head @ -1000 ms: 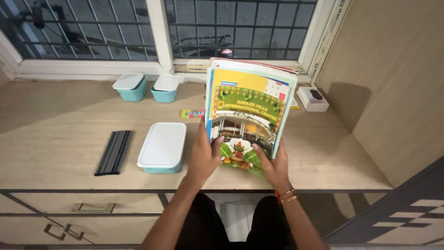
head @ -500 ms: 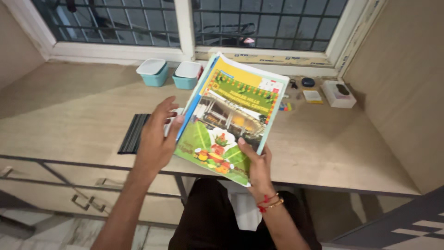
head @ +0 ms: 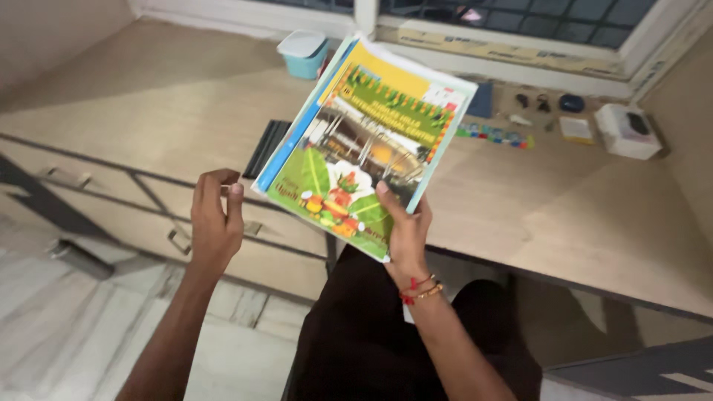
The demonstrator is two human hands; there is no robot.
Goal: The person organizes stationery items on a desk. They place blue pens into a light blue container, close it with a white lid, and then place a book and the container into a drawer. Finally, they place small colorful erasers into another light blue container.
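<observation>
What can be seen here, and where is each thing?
Stack of books: one, colourful cover, blue spine, held above the desk edge.
Desk: one, pale wood, under the window.
Lidded box: one in view, teal with white lid, back of the desk.
Black flat thing: one, on the desk beside the stack's left edge.
White box: one, far right.
Small items: several, dark and coloured, by the sill.
Drawers: pale, metal handles, below the desk.
Left hand: free, beside the stack.
Right hand: grips the stack's lower edge.

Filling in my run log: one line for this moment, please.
right hand: holds stack of booklets | left hand: off it, open | stack: above desk
</observation>
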